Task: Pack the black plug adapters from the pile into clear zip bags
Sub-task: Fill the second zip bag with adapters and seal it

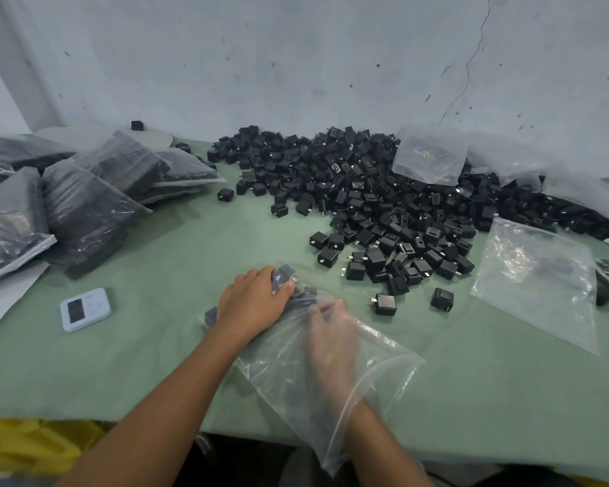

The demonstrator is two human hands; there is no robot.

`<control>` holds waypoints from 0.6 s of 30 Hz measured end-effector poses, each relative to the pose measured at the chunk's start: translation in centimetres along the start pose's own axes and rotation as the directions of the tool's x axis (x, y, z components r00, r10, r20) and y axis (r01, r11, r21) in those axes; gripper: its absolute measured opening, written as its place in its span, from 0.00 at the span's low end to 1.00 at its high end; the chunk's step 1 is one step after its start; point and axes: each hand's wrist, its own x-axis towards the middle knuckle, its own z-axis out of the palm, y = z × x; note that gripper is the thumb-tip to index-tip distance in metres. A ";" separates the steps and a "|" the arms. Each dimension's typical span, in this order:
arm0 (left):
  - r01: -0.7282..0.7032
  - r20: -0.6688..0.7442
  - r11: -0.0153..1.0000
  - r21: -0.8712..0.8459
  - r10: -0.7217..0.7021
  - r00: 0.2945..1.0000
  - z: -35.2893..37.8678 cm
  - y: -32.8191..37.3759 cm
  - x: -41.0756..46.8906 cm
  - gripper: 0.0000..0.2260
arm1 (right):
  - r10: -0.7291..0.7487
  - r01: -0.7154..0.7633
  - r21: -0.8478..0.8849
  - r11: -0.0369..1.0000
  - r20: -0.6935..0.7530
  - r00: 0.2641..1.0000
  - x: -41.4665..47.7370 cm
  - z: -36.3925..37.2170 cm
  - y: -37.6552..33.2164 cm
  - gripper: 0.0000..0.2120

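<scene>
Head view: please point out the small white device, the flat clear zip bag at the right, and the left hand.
small white device (85, 310), head view, its top face
flat clear zip bag (538, 279), head view, its middle
left hand (254, 300), head view, back of the hand

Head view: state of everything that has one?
Bag, mouth open.
Left hand, grips adapters at the bag's mouth.
Right hand, inside the bag, blurred; grip unclear.
Pile, loose, unpacked.
Full bags, stacked at left.
Spare bag, lying flat by the pile.
Timer, face up; display unreadable.
</scene>
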 end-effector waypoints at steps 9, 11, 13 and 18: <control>-0.007 -0.005 1.000 -0.001 0.007 1.000 -0.1 0.1 -0.1 0.17 | 0.108 -0.122 0.210 0.970 0.076 0.991 -0.1 -0.3 0.5 0.08; -0.005 -0.006 1.000 0.002 0.005 1.000 -0.1 0.1 -0.1 0.17 | 0.218 -0.244 0.278 0.929 0.119 0.969 0.0 -0.3 0.4 0.12; -0.001 -0.003 1.000 0.002 0.001 1.000 -0.1 0.1 -0.1 0.18 | 0.171 -0.189 0.161 0.969 0.118 0.978 0.2 -0.4 0.7 0.11; 0.007 -0.014 1.000 -0.005 -0.007 1.000 -0.1 0.1 -0.2 0.16 | -0.167 0.166 0.021 0.986 0.093 0.982 -0.7 -0.4 1.0 0.16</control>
